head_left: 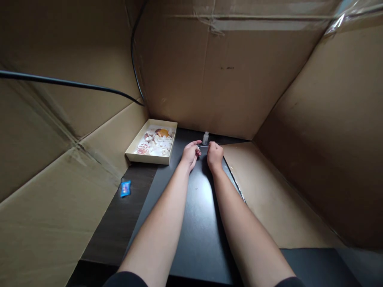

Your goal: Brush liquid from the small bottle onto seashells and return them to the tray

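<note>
Both hands are close together over the far part of the dark grey board. My left hand (189, 154) is closed in a pinch with one finger pointing outward to the right. My right hand (214, 155) is closed, knuckles up. A thin, pale, stick-like piece (204, 146) spans the gap between the two hands, an end at each set of fingers; its exact kind is too small to make out. Just behind it a small clear bottle (205, 138) stands upright on the board, apart from the hands as far as I can see.
A shallow cream box (147, 158) holding shell-like pieces, mostly white, stands at the back left. A small blue packet (125, 188) lies nearer on the left. Cardboard walls (209, 79) enclose the board (191, 223). A black cable (74, 83) crosses the upper left.
</note>
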Tool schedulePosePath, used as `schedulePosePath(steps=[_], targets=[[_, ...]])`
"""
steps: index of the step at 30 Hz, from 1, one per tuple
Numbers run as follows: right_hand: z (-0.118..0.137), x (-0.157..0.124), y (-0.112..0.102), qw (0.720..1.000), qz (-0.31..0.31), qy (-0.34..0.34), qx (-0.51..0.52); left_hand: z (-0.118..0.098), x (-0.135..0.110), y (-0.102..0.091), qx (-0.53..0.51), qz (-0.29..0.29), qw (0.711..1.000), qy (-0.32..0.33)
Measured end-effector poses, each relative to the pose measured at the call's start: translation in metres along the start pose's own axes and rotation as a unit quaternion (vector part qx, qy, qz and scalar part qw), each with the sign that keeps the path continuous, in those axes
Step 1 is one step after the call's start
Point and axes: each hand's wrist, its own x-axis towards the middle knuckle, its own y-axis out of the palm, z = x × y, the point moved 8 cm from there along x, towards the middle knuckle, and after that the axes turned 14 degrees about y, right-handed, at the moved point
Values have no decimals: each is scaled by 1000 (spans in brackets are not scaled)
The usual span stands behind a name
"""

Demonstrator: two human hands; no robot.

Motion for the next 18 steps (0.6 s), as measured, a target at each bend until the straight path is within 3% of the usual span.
schedulePosePath(steps=[6, 18], targets=[[4, 3, -8, 1000, -6, -15, -19, -1, 1, 5, 19, 46, 999, -2], [4, 3, -13, 999, -23, -17, -38, 1, 3, 4, 42, 49, 998, 27]])
